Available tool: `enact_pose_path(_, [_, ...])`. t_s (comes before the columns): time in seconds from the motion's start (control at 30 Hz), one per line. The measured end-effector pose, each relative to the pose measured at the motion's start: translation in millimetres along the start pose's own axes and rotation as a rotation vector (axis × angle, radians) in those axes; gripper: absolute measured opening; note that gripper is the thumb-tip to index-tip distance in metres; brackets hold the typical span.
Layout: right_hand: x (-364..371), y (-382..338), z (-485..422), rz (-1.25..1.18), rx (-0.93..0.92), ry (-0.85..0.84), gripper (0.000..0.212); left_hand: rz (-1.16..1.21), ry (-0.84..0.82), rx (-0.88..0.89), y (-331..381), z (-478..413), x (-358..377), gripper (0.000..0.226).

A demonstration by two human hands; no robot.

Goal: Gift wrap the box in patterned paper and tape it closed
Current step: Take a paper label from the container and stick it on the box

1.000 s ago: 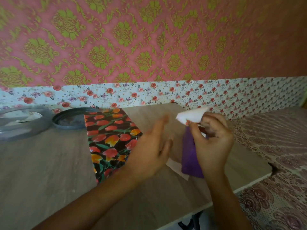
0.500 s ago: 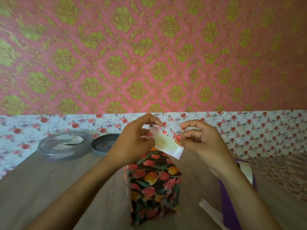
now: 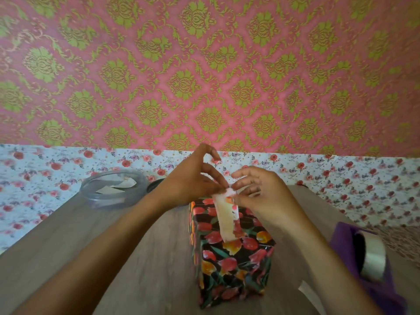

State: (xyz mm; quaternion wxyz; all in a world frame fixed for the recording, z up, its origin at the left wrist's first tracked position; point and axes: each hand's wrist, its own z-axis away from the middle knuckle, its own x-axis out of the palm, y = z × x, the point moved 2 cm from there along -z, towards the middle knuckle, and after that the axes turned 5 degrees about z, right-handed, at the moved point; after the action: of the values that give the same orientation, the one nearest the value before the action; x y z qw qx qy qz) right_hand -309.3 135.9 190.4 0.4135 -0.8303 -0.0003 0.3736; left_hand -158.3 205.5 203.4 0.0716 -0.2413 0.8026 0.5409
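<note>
The box (image 3: pixel 231 253), wrapped in black paper with red and orange tulips, lies lengthwise on the wooden table (image 3: pixel 79 246) in front of me. A strip of clear tape (image 3: pixel 226 219) hangs over the box's top. My left hand (image 3: pixel 193 180) and my right hand (image 3: pixel 261 194) both pinch the strip's upper end just above the box's far end. The strip's lower end hangs near the top face; I cannot tell whether it touches. A roll of tape (image 3: pixel 370 258) sits at the right on a purple cloth (image 3: pixel 345 242).
A clear round container (image 3: pixel 113 189) with paper scraps stands at the back left, a dark lid (image 3: pixel 156 186) beside it. A white paper scrap (image 3: pixel 310 296) lies at the lower right. The floral wall (image 3: pixel 341 173) closes the table's far side.
One second ago only my right hand held the tape. Since then my left hand has joined it, and the strip now hangs lengthwise over the box. The view has shifted, so the box appears centred.
</note>
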Motion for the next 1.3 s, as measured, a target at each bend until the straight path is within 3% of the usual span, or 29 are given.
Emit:
enact_pose_path(0.13, [-5,-8,-13,-0.103,-0.022,0.146,0.034,0.100,0.193,0.034,5,-6,2,0.048])
enact_pose_path(0.23, [-6,-1,-22,-0.326,0.062,0.174,0.028,0.107,0.147,-0.109,-11,-2,5,0.058])
enact_pose_path(0.3, [-3,7,-27,-0.453,0.143,0.170,0.019,0.266,0.085,-0.223,-24,3,7,0.051])
enact_pose_path(0.4, [6,24,-31,-0.466,0.237,0.158,0.003,0.421,0.186,-0.251,-40,1,1,0.035])
enact_pose_path(0.5, [14,37,-30,-0.383,0.217,0.171,0.009,0.445,0.225,-0.281,-53,-4,0,0.015])
enact_pose_path(0.53, [16,39,-31,-0.360,0.206,0.181,0.010,0.438,0.210,-0.308,-54,-4,1,0.010])
enact_pose_path(0.67, [22,47,-34,-0.231,0.154,0.210,0.016,0.271,0.181,-0.362,-62,-8,5,0.034])
enact_pose_path(0.9, [30,60,-48,-0.145,0.247,0.153,0.017,0.037,0.162,-0.352,-73,-15,-3,0.008])
enact_pose_path(1.3, [39,65,-54,0.132,0.282,0.146,0.021,-0.274,0.067,-0.328,-68,-30,1,0.021])
